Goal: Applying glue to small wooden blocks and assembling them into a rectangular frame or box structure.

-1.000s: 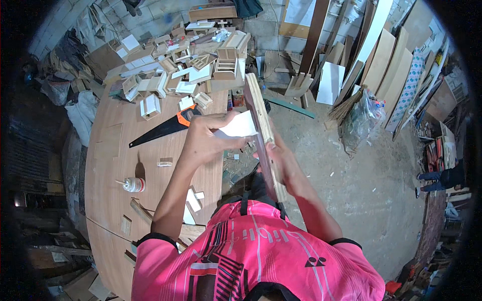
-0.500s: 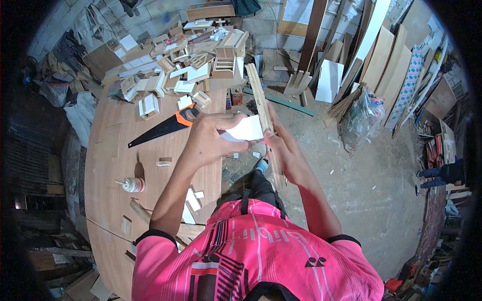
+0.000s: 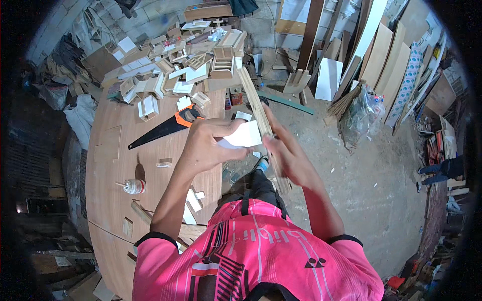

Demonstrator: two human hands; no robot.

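My left hand [image 3: 207, 144] grips a small white piece [image 3: 244, 136], pressing it against a long narrow wooden strip [image 3: 253, 100]. My right hand [image 3: 288, 153] lies along the strip's other side, fingers stretched flat, holding it. The strip runs from my lap upward toward the pile of wooden parts. Its lower end [image 3: 282, 183] shows below my right hand.
A brown wooden table [image 3: 110, 170] stands to my left with a black handsaw with an orange handle [image 3: 163, 128], a glue bottle [image 3: 133, 186] and small blocks. Several wooden frames and offcuts [image 3: 191, 60] are heaped at its far end. Boards [image 3: 381, 60] lean against the wall on the right.
The strip has swung so that its far end leans more to the left. Both hands have stayed on it, with the white piece still pressed to it.
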